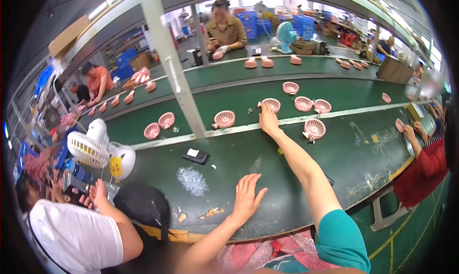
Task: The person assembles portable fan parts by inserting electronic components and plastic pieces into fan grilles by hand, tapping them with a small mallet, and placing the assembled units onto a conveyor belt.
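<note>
My right arm is stretched far forward, and my right hand [267, 119] has its fingers closed at the near left rim of a round pink fan housing [273, 104] on the green conveyor belt [248, 91]. Part of that housing is covered by the fingers. Low over the dark worktop [229, 154], my left hand [246, 195] is spread with nothing in it. One more pink slotted housing [314, 128] lies on the worktop's far side, right of my right hand. Other housings rest on the belt, among them a pair [311, 104] to the right and one [224, 119] to the left.
A pile of small clear pieces [192, 180] and a black case [195, 156] lie left of my hands. Beyond stand a white fan [91, 142] and a black bag [141, 204]. A metal post [172, 68] rises at the belt. Co-workers sit at both sides and opposite.
</note>
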The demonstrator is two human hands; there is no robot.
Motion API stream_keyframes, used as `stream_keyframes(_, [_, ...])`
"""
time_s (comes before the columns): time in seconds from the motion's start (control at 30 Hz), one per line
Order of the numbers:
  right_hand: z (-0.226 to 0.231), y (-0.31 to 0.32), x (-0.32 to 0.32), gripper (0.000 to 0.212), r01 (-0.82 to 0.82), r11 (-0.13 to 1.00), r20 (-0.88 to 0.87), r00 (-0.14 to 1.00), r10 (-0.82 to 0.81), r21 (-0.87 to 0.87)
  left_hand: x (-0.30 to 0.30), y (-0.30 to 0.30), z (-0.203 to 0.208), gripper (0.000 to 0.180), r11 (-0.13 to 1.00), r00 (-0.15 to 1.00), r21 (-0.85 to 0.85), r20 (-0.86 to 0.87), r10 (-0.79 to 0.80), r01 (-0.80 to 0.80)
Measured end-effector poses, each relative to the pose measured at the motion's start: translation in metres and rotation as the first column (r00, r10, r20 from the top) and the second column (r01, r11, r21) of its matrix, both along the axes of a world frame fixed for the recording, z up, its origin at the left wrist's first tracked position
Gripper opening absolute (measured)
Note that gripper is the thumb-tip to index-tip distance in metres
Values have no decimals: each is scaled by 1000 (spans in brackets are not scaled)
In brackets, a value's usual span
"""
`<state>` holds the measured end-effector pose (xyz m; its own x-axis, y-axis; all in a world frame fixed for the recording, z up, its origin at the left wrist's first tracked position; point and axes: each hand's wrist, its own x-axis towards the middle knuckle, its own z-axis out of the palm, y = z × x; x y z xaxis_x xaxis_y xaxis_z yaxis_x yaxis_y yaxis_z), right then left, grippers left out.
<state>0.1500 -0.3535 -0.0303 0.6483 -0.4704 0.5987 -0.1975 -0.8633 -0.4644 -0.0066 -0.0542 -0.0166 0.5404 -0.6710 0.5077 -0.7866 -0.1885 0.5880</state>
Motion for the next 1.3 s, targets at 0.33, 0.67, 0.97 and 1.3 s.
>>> stream_keyframes(0.33, [-1,-83,-29,19,305,952,-296,907,-301,-34,7,-3,-1,49,999,999,38,-35,34,-33])
stream_keyframes(0.67, [38,-156,-90,17,454,890,69,888,-455,37,3,-1,0,44,997,999,81,-50,16,-12])
stream_keyframes(0.97, [50,-194,-129,28,447,741,-157,889,-431,501,9,4,5,41,994,999,98,-24,49,-46])
stream_keyframes(1.3, [43,-157,-65,21,57,942,314,935,-167,331,4,-1,5,38,995,998,97,-58,30,-24])
